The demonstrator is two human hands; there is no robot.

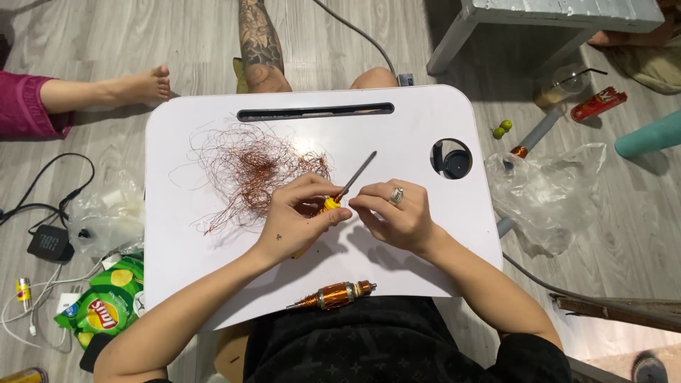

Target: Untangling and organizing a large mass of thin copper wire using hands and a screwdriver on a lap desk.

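Note:
My left hand [298, 216] grips a screwdriver [352, 179] by its yellow handle, with the metal shaft pointing up and to the right. My right hand [394, 213], a ring on one finger, pinches at the handle end right beside the left hand's fingertips. Both hands hover over a white lap table [191, 248]. A loose tangle of thin copper wire [245, 167] lies on the table just left of and behind my left hand. A copper-wound motor rotor [335, 295] rests at the table's near edge, close to my body.
The table has a slot [316, 111] along its far edge and a round cup hole [451, 157] at right. Other people's legs and a bare foot [138, 86] lie beyond the table. A chip bag [106, 301], cables, a clear plastic bag [550, 191] and a grey bench [560, 14] surround it.

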